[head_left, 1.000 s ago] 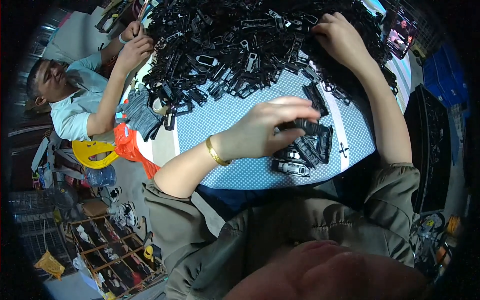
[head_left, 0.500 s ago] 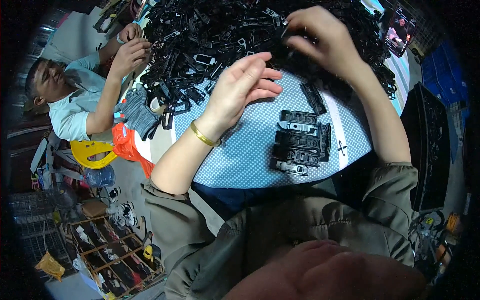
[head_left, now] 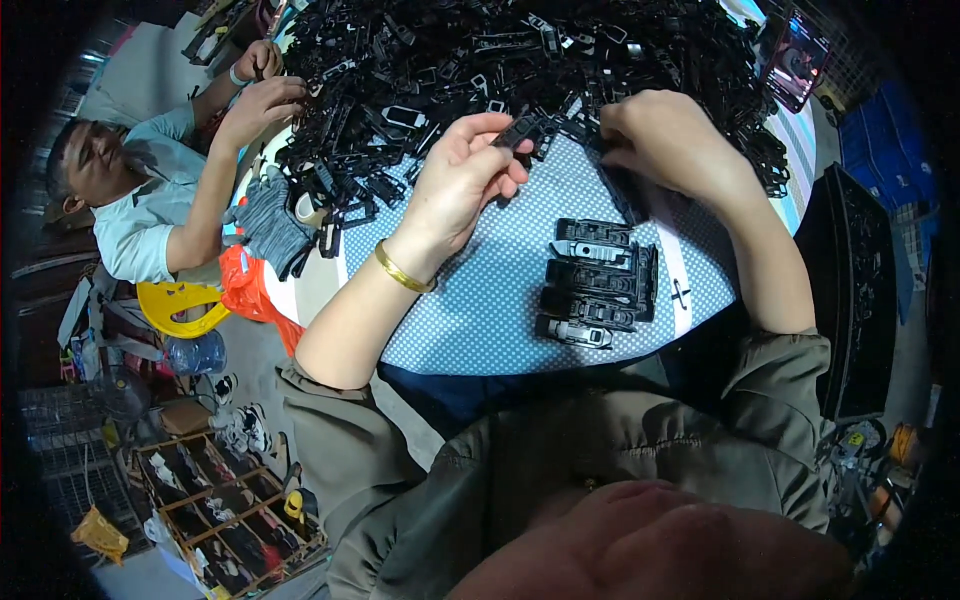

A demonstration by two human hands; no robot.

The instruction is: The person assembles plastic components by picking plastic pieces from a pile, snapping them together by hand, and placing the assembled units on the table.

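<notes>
My left hand (head_left: 465,178), with a gold bangle on its wrist, pinches a small oblong black plastic part (head_left: 522,131) between thumb and fingers above the patterned cloth. Over at the near edge of the pile, my right hand (head_left: 672,142) has its fingers curled together; what they hold, if anything, is hidden. Beneath it lies a long black part (head_left: 624,193). A large heap of black plastic parts (head_left: 440,75) covers the far side of the table. Closer to me, several black parts (head_left: 600,285) lie stacked in a row, two with grey-silver faces.
A person (head_left: 150,200) at the left handles parts at the table's edge. Nearby lie a grey glove (head_left: 268,225), a tape roll (head_left: 308,208) and an orange-red bag (head_left: 245,280). A lit phone screen (head_left: 800,60) stands far right. A yellow stool (head_left: 175,312) is below left.
My left hand, open before, has closed on a black plastic part. My right hand has come back toward me from over the heap, its fingers now curled lower down.
</notes>
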